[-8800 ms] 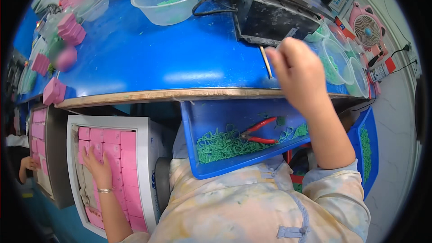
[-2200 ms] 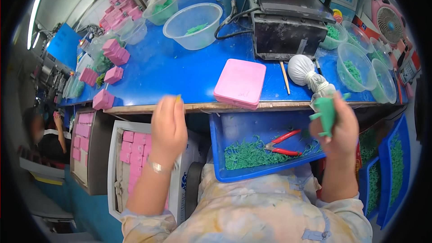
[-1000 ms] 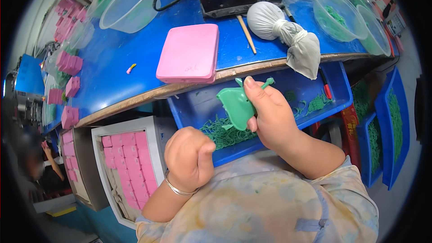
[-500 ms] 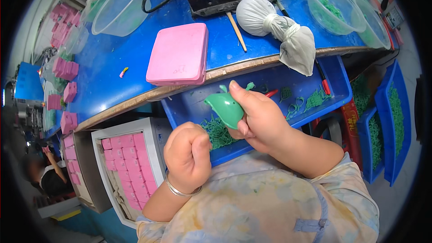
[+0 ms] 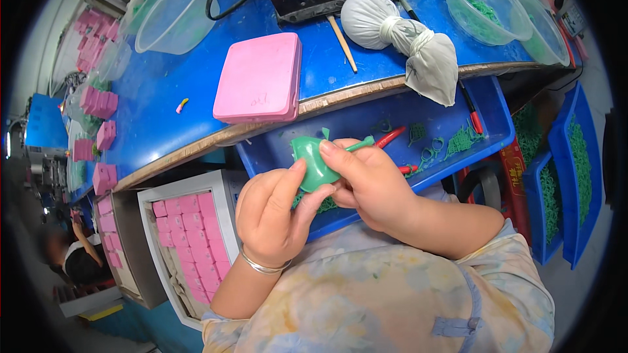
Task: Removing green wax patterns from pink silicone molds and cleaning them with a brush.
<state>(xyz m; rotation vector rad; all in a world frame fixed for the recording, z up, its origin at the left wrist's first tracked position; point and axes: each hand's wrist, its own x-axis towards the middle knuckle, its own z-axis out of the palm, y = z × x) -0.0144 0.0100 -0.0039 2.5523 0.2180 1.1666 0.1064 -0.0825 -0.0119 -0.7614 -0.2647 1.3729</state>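
In the head view, the green plastic piece (image 5: 315, 165) is held up between both hands, over the near left part of the blue tray (image 5: 492, 110) and short of the table (image 5: 157, 101). Its smooth, bulging side faces up toward the camera; a short stub points away from the person, and a thin stalk reaches off to the right, past the right hand. The body seems to slant from upper left to lower right, but fingers cover its lower and right parts, so the long axis is hard to make out. Its underside is hidden, as are some of the green scraps (image 5: 327, 204) below and most of a tool whose red handles (image 5: 392, 136) stick out beyond the right hand (image 5: 378, 186). That hand grips the piece — thumb on top, other fingers curled beneath. The left hand (image 5: 267, 214) pinches its left and lower edge between forefinger and thumb, the remaining fingers bent. The left forearm rises from the lower left, with a bracelet (image 5: 261, 266) at the wrist; the right forearm slants in from the right, elbow bent.
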